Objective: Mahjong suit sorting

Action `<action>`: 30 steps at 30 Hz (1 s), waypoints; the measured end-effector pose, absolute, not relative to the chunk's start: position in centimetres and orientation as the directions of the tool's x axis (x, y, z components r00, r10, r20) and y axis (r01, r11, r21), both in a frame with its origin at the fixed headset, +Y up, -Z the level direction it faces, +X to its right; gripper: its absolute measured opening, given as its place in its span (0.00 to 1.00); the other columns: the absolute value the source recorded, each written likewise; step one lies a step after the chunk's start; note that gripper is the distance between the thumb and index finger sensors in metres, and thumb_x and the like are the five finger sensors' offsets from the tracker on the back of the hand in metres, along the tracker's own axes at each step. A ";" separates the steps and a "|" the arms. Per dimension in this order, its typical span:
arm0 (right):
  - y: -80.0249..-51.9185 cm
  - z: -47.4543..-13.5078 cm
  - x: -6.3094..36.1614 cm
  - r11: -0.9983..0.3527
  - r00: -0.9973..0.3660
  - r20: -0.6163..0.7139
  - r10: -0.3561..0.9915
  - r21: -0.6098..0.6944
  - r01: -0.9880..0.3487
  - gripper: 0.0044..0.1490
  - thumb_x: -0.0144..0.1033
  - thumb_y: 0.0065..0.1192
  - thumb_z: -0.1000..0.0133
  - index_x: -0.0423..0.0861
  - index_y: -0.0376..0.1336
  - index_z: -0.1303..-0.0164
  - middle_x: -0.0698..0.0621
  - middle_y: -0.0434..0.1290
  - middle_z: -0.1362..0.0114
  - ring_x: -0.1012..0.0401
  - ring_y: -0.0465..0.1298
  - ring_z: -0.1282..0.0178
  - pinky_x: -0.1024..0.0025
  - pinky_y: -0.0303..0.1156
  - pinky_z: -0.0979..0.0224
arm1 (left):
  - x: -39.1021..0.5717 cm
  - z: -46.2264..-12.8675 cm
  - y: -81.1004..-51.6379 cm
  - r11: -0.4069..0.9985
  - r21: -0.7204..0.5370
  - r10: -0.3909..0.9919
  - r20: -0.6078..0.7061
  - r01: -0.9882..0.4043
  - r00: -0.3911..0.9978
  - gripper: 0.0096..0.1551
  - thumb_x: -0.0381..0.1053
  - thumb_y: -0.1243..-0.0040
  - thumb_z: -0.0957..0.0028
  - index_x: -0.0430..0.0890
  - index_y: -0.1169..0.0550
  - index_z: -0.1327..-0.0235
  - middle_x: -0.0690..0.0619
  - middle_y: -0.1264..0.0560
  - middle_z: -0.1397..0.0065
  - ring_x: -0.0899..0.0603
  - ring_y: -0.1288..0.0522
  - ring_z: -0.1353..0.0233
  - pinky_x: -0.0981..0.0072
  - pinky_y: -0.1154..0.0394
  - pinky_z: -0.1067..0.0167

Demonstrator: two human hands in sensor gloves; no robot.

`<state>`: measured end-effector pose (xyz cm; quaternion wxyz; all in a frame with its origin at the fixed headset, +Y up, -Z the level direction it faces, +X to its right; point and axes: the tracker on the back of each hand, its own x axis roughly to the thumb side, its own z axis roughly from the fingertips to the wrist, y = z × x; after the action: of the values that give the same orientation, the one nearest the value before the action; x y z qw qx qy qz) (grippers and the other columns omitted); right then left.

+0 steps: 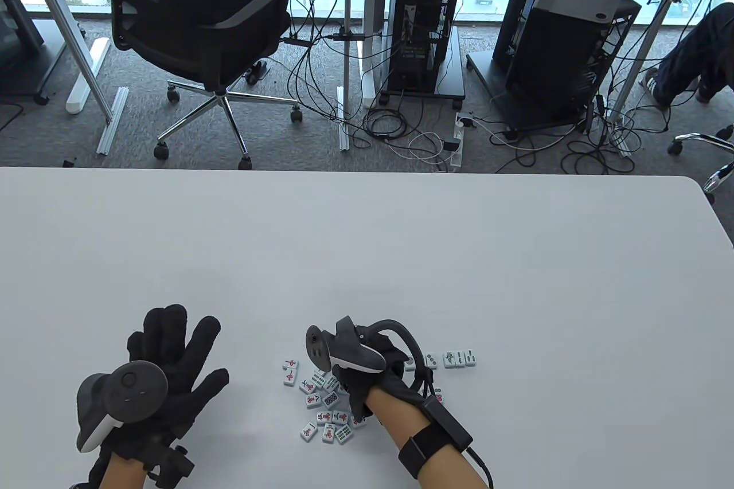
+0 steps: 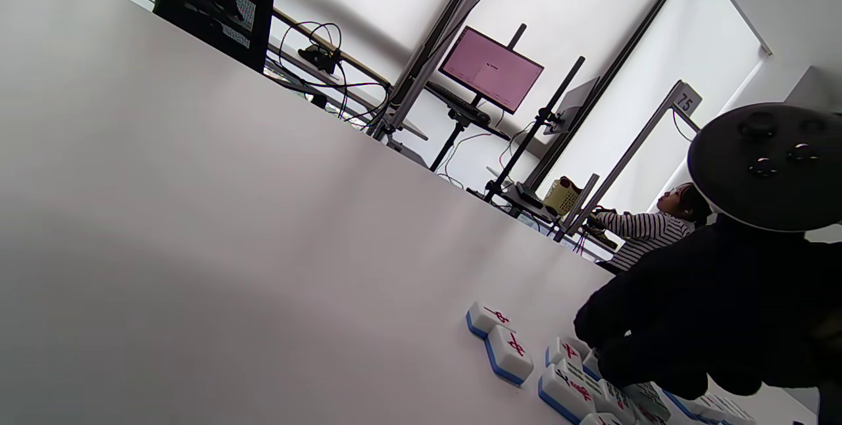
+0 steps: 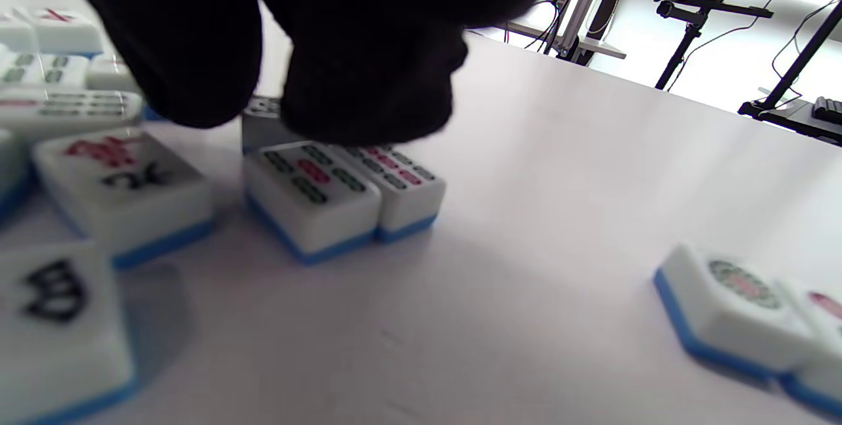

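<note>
White mahjong tiles (image 1: 321, 397) lie under the right hand (image 1: 367, 377); grip unclear.

About eighteen mahjong tiles (image 1: 321, 400) show on one table (image 1: 401, 259), with two gloved hands.

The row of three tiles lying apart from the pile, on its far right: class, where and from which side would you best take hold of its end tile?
Take the row of three tiles at its right end tile. Probably pinch its two long side faces from above, coming from the right, where bare table leaves room; its left side touches the neighbouring tile.
</note>
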<state>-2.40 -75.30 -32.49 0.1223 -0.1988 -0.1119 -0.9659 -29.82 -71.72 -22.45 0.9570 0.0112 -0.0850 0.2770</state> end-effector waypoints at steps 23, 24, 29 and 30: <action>-69.0 -27.4 11.1 -0.999 -0.894 0.446 -0.051 -0.039 0.037 0.38 0.44 0.74 0.53 0.38 0.68 0.36 0.51 0.81 0.61 0.64 0.77 0.77 0.73 0.77 0.71 | -29.5 -22.4 -71.9 0.854 -0.040 0.517 0.180 -0.519 0.837 0.48 0.77 0.55 0.50 0.63 0.51 0.19 0.65 0.76 0.20 0.50 0.83 0.19 0.41 0.81 0.29; -69.1 -27.1 12.0 -0.998 -0.897 0.439 -0.060 -0.039 0.048 0.38 0.44 0.74 0.53 0.39 0.68 0.36 0.51 0.81 0.61 0.64 0.77 0.77 0.73 0.77 0.71 | -29.4 -22.5 -71.9 0.855 -0.042 0.516 0.180 -0.517 0.838 0.48 0.77 0.55 0.50 0.63 0.51 0.19 0.65 0.76 0.20 0.50 0.83 0.19 0.41 0.81 0.29; -71.1 -25.3 16.5 -0.993 -0.915 0.394 -0.092 0.034 0.114 0.37 0.44 0.73 0.52 0.39 0.67 0.35 0.51 0.81 0.60 0.64 0.78 0.76 0.73 0.77 0.70 | -29.2 -22.5 -72.2 0.862 -0.054 0.504 0.177 -0.503 0.845 0.48 0.77 0.55 0.50 0.63 0.51 0.19 0.65 0.76 0.20 0.50 0.83 0.19 0.41 0.81 0.29; -71.9 -25.0 17.3 -0.989 -0.916 0.387 -0.103 0.056 0.135 0.38 0.44 0.73 0.52 0.39 0.67 0.35 0.51 0.81 0.60 0.64 0.78 0.76 0.73 0.77 0.70 | -29.2 -22.5 -72.2 0.864 -0.056 0.502 0.175 -0.501 0.847 0.48 0.77 0.55 0.50 0.63 0.51 0.19 0.64 0.76 0.20 0.50 0.83 0.19 0.41 0.81 0.29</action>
<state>17.26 -71.87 -24.96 0.0607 -0.1954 -0.0408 -0.9780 -29.21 -72.20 -22.53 0.9609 -0.0040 -0.0923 0.2609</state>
